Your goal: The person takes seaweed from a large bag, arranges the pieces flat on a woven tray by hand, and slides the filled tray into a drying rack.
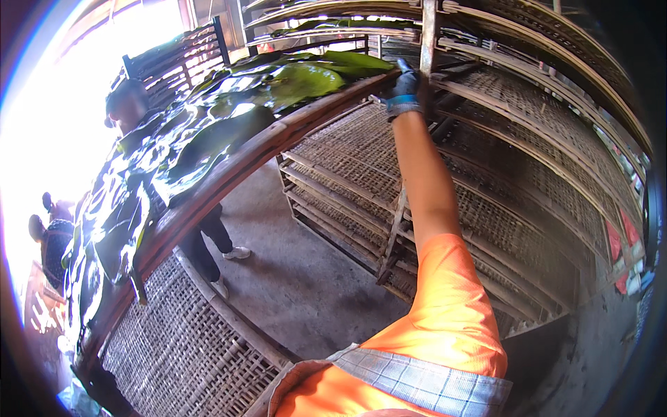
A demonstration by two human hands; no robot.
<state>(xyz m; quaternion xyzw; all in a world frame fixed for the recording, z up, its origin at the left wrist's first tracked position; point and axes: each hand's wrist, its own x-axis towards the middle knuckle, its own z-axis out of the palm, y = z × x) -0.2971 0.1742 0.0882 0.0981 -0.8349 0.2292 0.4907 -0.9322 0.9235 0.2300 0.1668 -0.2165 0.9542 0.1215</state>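
My right hand [406, 87], in a dark glove with a blue cuff, reaches far forward at the end of a straight arm. It is closed on the far right end of a long tray [306, 119] with a reddish-brown wooden edge. Large glossy green leaves [299, 82] lie flat and overlapping along the tray, some hanging over its near edge. The tray slants from the lower left up to the right, raised above the floor. I cannot make out my left hand; the tray's near left end is dark.
Racks of woven bamboo trays [528, 139] rise close on the right, with more shelves [340, 153] ahead. A woven mat [187, 340] with a pole edge lies below the tray. Beyond the tray stands a person [128, 108]; another person [55, 236] is at far left. Concrete floor [299, 257] lies between.
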